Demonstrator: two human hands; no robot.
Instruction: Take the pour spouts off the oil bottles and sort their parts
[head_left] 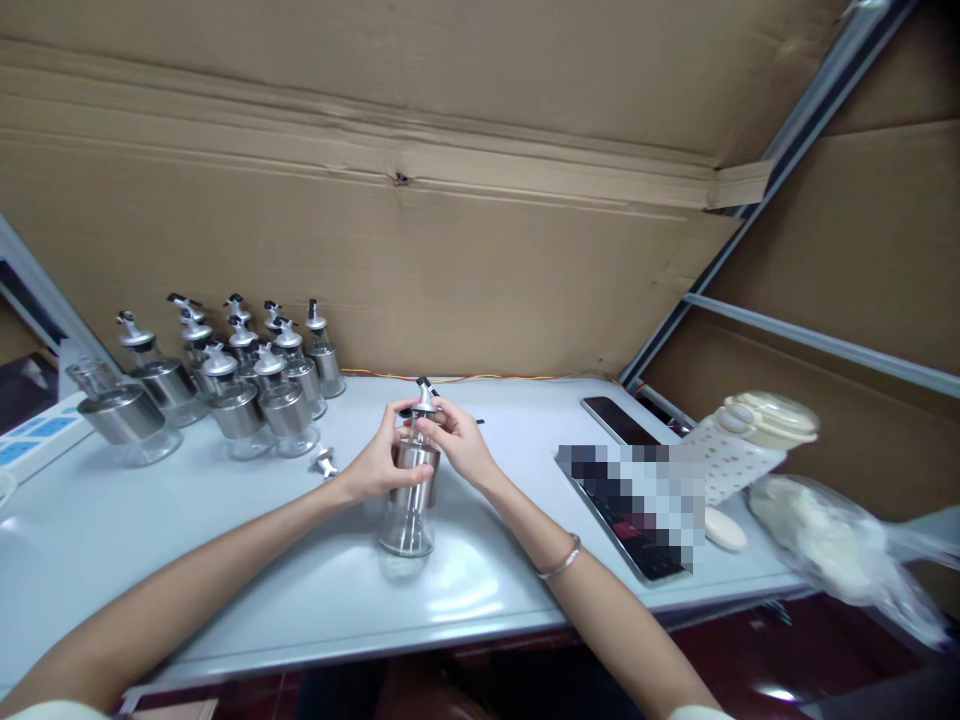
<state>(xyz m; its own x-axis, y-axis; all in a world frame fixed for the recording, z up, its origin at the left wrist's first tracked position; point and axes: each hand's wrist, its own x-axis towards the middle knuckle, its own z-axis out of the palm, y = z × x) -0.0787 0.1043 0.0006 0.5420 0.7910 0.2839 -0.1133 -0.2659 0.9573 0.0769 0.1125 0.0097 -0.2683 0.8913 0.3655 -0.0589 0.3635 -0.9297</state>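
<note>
A glass oil bottle [407,535] with a steel sleeve stands in front of me near the table's front edge, slightly tilted. My left hand [381,462] is wrapped round its steel sleeve and upper body. My right hand [459,440] has its fingers closed round the neck, just under and against the metal pour spout [425,397] on top. Part of the neck is hidden by the fingers. A loose pour spout [324,462] lies on the table left of my left hand.
Several similar bottles [238,412] with spouts stand at the back left; one bottle [124,415] there has no spout. To the right lie a tablet [600,510], a phone [619,418], a dotted tumbler [739,455] and a plastic bag [832,535]. Cardboard [480,290] walls the back.
</note>
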